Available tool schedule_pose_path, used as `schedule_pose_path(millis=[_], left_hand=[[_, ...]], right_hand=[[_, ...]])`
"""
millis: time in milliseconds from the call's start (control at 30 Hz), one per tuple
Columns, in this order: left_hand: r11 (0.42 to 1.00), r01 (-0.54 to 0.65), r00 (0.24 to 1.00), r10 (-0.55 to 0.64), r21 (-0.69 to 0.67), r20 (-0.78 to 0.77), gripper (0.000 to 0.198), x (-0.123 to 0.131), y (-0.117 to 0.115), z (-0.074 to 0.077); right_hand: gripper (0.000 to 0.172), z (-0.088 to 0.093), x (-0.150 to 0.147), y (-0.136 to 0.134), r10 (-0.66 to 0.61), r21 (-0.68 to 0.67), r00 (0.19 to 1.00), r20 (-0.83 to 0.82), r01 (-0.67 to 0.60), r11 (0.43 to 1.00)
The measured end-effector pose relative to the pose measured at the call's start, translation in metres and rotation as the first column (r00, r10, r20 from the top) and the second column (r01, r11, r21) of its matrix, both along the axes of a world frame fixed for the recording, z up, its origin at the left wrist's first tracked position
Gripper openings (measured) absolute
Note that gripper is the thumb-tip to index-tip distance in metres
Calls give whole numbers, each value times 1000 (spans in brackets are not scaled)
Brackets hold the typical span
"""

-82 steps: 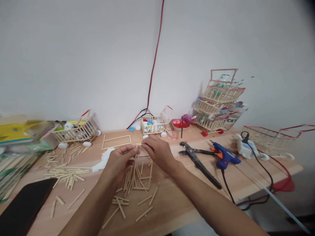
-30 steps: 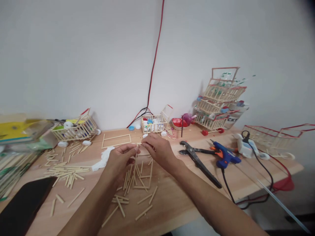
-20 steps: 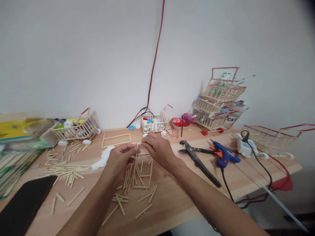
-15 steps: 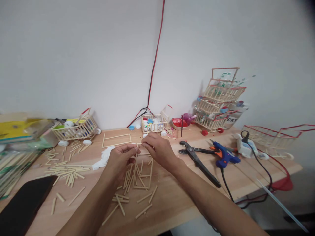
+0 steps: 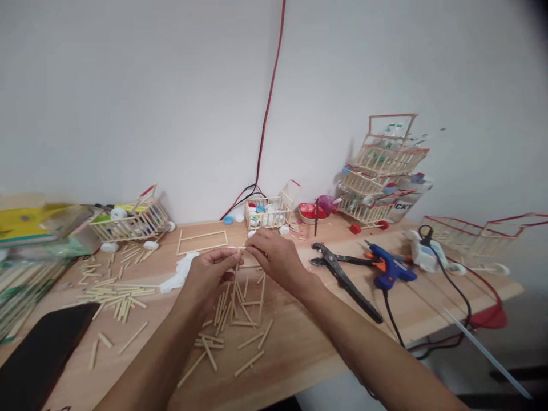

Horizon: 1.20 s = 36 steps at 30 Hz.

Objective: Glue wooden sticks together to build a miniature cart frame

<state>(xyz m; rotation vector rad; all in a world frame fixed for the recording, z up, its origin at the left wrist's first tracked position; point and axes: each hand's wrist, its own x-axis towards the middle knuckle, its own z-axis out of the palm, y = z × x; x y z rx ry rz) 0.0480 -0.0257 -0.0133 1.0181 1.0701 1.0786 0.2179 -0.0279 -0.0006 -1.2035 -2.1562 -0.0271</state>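
Observation:
My left hand point(image 5: 214, 269) pinches a corner of a small frame of thin wooden sticks point(image 5: 261, 299), partly hidden behind the hands. Facing it, my right hand point(image 5: 274, 254) is closed on a short wooden stick point(image 5: 242, 248) at the frame's top edge, and the fingertips of both hands nearly meet there. Below the hands, several cut wooden sticks point(image 5: 222, 308) lie loose on the table, some seen through the frame. Behind my left hand a flat stick rectangle point(image 5: 202, 249) rests on the wood, with a crumpled white tissue point(image 5: 180, 275) beside it.
Slip-joint pliers point(image 5: 346, 282) and a blue glue gun point(image 5: 391, 265) with its cord lie to the right. Small stick carts point(image 5: 128, 224) stand along the wall, with a stacked set point(image 5: 377, 171) at back right. A dark phone-like slab point(image 5: 47, 354) lies at left.
The hands keep almost the same grip at the frame's top corner. The whole view has shifted very slightly; nothing on the table has visibly moved.

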Motion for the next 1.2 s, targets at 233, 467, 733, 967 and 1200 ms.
schedule_pose_path(millis=[233, 467, 733, 967, 1200], left_hand=[[1000, 4, 1000, -4, 14, 0, 28, 0, 3, 0], [1000, 21, 1000, -21, 9, -12, 31, -5, 3, 1], [998, -55, 998, 55, 9, 39, 35, -7, 5, 6], [990, -143, 987, 141, 20, 78, 37, -8, 5, 12], [986, -166, 980, 165, 3, 108, 38, -7, 6, 13]], right_hand=[[18, -1, -1, 1, -18, -14, 1000, -23, 18, 1000], [29, -2, 2, 5, -22, -70, 969, -246, 5, 998], [54, -1, 14, 16, -200, -362, 826, -527, -6, 932], [34, 0, 15, 20, -179, -401, 832, -525, -56, 914], [25, -3, 12, 19, -146, -399, 798, -585, -127, 908]])
